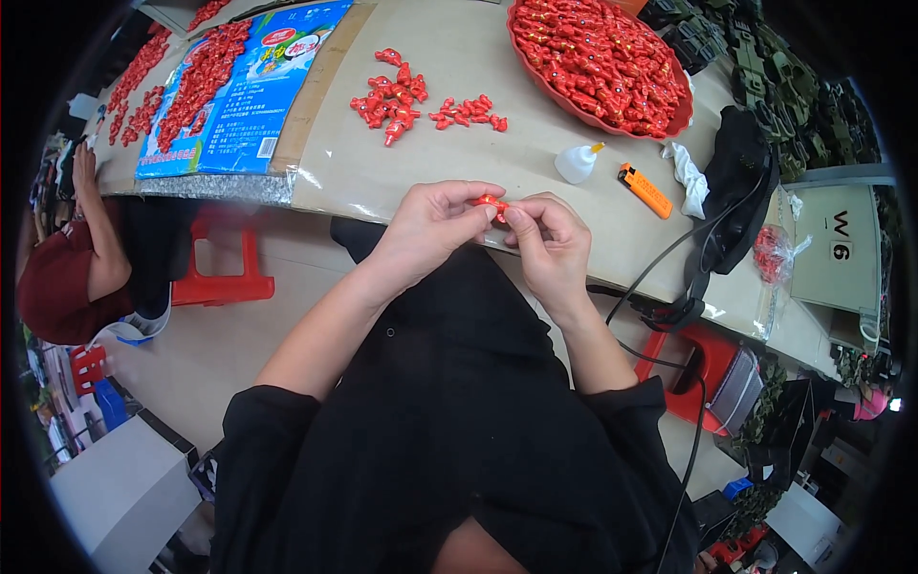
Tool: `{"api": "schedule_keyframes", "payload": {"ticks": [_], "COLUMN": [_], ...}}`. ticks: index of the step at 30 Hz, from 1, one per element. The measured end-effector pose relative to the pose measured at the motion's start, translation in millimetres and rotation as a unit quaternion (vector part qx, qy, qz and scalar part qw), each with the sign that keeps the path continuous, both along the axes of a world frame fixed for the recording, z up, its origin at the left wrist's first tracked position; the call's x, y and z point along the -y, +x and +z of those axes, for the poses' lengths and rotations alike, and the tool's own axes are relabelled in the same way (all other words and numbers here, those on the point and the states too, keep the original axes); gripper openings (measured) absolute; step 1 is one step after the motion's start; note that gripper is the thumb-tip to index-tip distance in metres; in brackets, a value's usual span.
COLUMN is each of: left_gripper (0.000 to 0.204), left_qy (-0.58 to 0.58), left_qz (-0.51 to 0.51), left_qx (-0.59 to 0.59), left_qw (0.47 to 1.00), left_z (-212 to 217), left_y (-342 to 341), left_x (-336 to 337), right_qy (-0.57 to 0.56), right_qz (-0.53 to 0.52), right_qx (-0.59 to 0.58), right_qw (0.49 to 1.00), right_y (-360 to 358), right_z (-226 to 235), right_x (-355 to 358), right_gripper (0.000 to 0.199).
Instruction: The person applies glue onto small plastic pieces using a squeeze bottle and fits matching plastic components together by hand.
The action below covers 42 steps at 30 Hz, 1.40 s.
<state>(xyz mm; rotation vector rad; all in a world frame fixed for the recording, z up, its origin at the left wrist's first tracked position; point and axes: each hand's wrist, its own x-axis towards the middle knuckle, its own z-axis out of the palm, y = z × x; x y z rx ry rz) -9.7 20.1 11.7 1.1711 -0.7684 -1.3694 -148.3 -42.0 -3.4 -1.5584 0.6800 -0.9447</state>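
Black clothing fills the lower part of the view, and above it the person's two bare forearms rise toward the edge of the surface (459,153). Both hands meet there: the left hand (432,222) and the right hand (548,239) are drawn together, fingertips pinched from either side on one small red piece (491,204), held in the air just at the near edge of the surface.

Beyond the hands lies a loose cluster of red pieces (402,99), and past that, to the right, a red tray (612,120) heaped with many more. Right of the hands sit a small white squeeze bottle (577,163), an orange lighter (644,189) and a crumpled white cloth (688,177). Left of the cluster, a blue printed bag (249,96) lies flat with further red pieces spread on it.

Judging by the grip, the step in hand is fitting or working the single piece between the fingertips; the next move would call for a fine, steady pinch and a place to set it down.

The fingers cover most of the piece, so its shape cannot be made out. Another person's arm (96,239) at the far left is cut off by the dark rim.
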Motion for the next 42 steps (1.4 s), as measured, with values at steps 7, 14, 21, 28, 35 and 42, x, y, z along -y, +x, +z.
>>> {"api": "schedule_keyframes", "payload": {"ticks": [7, 14, 21, 28, 35, 42], "left_gripper": [0.025, 0.023, 0.023, 0.023, 0.023, 0.023], "left_qy": [-0.027, -0.044, -0.033, -0.034, -0.028, -0.074], "left_qz": [0.000, -0.005, -0.027, -0.051, -0.051, 0.018], "left_qx": [-0.016, -0.067, -0.084, -0.079, -0.072, -0.140], "left_qw": [0.999, 0.997, 0.996, 0.995, 0.996, 0.987], "left_z": [-4.4, -6.7, -6.9, -3.5, -2.0, -2.2], "left_y": [-0.6, 6.3, 9.0, 9.0, 7.6, 13.1], "left_x": [-2.1, -3.3, -2.8, -1.2, 0.8, 9.6], "right_qy": [0.099, 0.170, 0.183, 0.210, 0.216, 0.229], "right_qz": [0.033, 0.061, 0.080, 0.092, 0.088, 0.093], "right_qx": [0.043, 0.045, 0.048, 0.069, 0.082, 0.122], "right_qw": [0.994, 0.983, 0.979, 0.971, 0.969, 0.961], "right_y": [-2.4, -3.7, -5.7, -4.7, -3.4, 13.4], "right_z": [-2.0, 1.6, 3.5, 5.5, 8.5, 10.3], "right_x": [3.3, 5.0, 7.9, 9.3, 9.8, 8.7], "right_gripper": [0.008, 0.010, 0.012, 0.013, 0.014, 0.014]}}
